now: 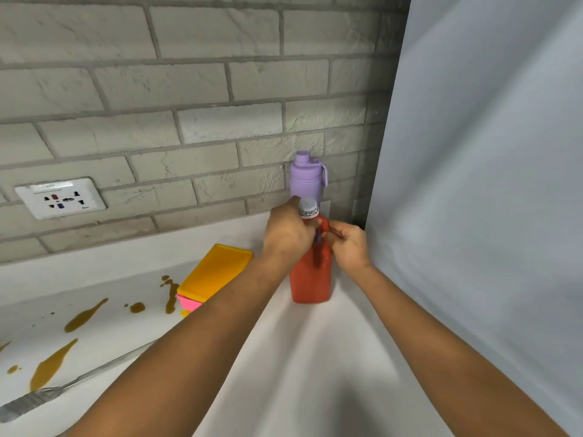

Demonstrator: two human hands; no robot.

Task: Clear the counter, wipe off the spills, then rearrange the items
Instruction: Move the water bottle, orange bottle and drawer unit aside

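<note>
Head view, tabletop [284, 357]: white, runs into a corner at 1 o'clock between a grey brick wall [189, 89] and a pale panel [489, 152].
Red bottle [310, 279]: upright near the corner at 1 o'clock, white cap [308, 207] on; base appears to be on the tabletop.
Left hand [288, 233]: grip closed round the neck just under the cap, fingers curled.
Right hand [348, 246]: fingers pinched at the bottle's shoulder from the 3 o'clock side; something dark and thin lies between the hands, can't tell what.
Purple flask [307, 178]: upright, just behind the red bottle at 12 o'clock, against the wall.
Yellow-lidded box [216, 272]: at 10 o'clock of the bottle, pink base showing.
Brown spills [85, 315]: streaks and drops at 8 to 9 o'clock, unwiped.
Metal utensil [41, 398]: lying across the spills, far at 8 o'clock.
Step, my read: parking cleared items in the corner.
Doing it well: keep the bottle vertical, stand it clear of the flask, release only once it is steady; the box and utensil remain on the spill side.
</note>
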